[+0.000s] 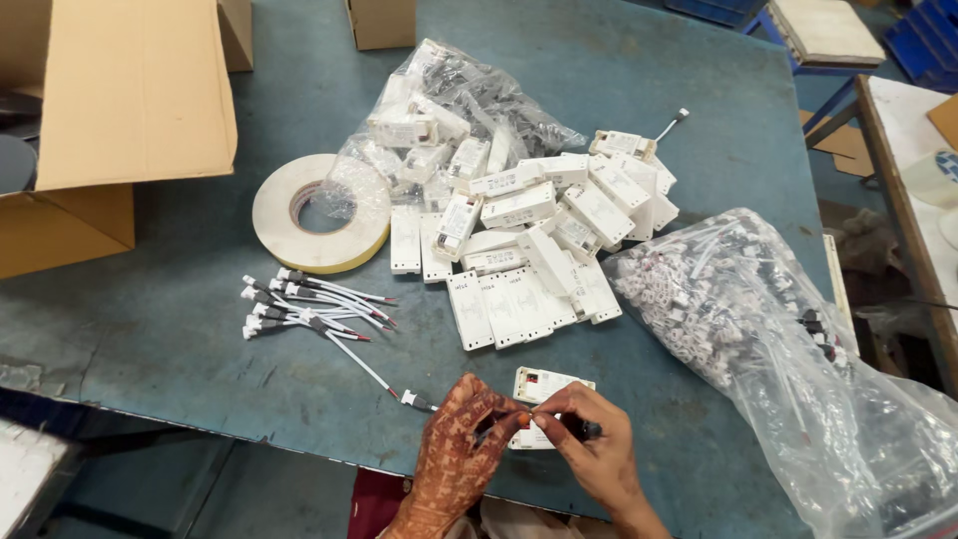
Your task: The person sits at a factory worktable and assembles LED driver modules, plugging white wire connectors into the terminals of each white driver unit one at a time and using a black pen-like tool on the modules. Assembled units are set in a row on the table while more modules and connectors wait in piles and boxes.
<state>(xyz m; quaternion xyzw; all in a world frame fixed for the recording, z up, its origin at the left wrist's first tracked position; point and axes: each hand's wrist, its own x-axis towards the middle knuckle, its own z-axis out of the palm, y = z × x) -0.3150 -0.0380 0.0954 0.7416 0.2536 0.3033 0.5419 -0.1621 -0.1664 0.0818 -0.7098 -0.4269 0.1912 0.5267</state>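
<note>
Where the blue desk (150, 329) meets its near edge, your left hand (461, 451) and right hand (591, 451) come together over a small white box (544, 387) with a red spot at one corner. The box lies flat on the desk, partly hidden under your fingers. Your left grip is closed on the end of a thin white wire (374, 376) that runs off to the left, and your right grip pinches a small dark piece (589, 430) beside the box; what that piece is cannot be told. At far left stands an open brown carton (110, 110), its flap raised, with two smaller brown cartons at the far edge of the desk. Next to the carton lies a flat roll of cream tape (317, 212). Just below the tape, a loose bunch of short wires (299, 307) with white plugs and red tips is spread on the desk. A pile of white boxes (529, 250), oblong and labelled on top, fills the middle. Behind the pile, a clear bag (454, 110) holds more of the same white boxes. To your right, a larger clear bag (758, 329) is stuffed with small white and dark parts and sags over the desk's right side.
</note>
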